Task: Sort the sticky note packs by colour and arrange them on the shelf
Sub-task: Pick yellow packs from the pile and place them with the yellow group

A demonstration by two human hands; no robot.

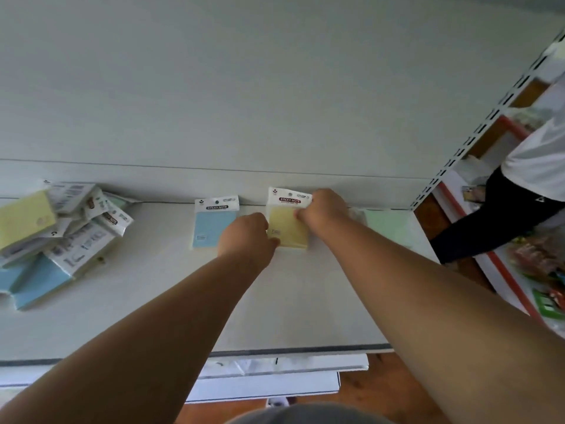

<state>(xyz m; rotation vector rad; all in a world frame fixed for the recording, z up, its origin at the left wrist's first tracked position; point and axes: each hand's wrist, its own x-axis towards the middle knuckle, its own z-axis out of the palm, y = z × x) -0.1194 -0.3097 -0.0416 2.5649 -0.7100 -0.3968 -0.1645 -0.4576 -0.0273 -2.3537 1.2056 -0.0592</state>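
Both hands, left (246, 232) and right (321, 209), grip one yellow pack (287, 229) beside one blue pack (214, 226).

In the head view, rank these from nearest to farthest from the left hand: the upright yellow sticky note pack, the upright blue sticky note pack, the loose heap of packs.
From the left hand:
1. Upright yellow sticky note pack, touching its fingers, on its right.
2. Upright blue sticky note pack, just left of it.
3. Loose heap of packs, far left on the white shelf.

Slotted shelf upright (477, 139), wooden floor (382, 396), bystander in white shirt (538, 160), neighbouring red-edged shelves (504, 270)
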